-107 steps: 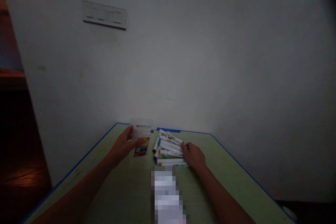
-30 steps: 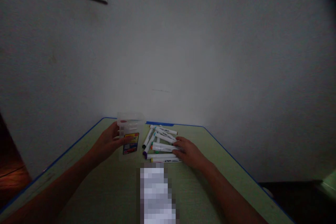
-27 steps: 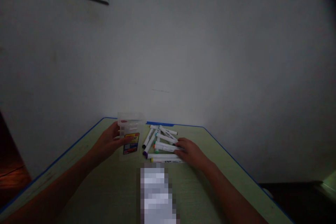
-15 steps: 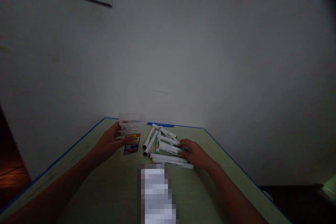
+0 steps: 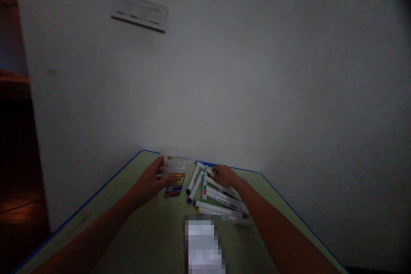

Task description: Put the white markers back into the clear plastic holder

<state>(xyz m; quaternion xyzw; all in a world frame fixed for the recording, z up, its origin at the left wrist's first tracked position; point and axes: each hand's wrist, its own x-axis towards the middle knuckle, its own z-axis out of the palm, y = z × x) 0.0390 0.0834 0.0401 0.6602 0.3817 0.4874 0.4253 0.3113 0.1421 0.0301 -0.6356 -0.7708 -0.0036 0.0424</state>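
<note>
Right grip, moved: The right grip has shifted from the near pens to the far end of the heap, with the camera's view swinging too.
What it means: The orange pen and yellow pen, on the near side of the right grip, now lie untouched; work appears to centre on the farthest pens.
Right fingers: Curled beside the blue pen, which meets their tips; whether they are clamped on it or merely touching, the blur does not tell.
Left grip, unmoved: The left grip stays clamped on the clear box, thumb across its label, fingers around the left side.
Box, pointing: Just right of the left grip, long axis apparently upright, rim uppermost; its contact with the desk is unclear.
Blue pen, pointing: Coloured end up and to the left, long axis slanting down into the right grip, its other end hidden there.
Orange and yellow pens, pointing: Coloured ends toward the left grip, long axes mostly crosswise, tails slanting nearer the camera.
Black pen: Between the two grips, the black pen lies lengthwise on a slant, dark end toward the camera.
</note>
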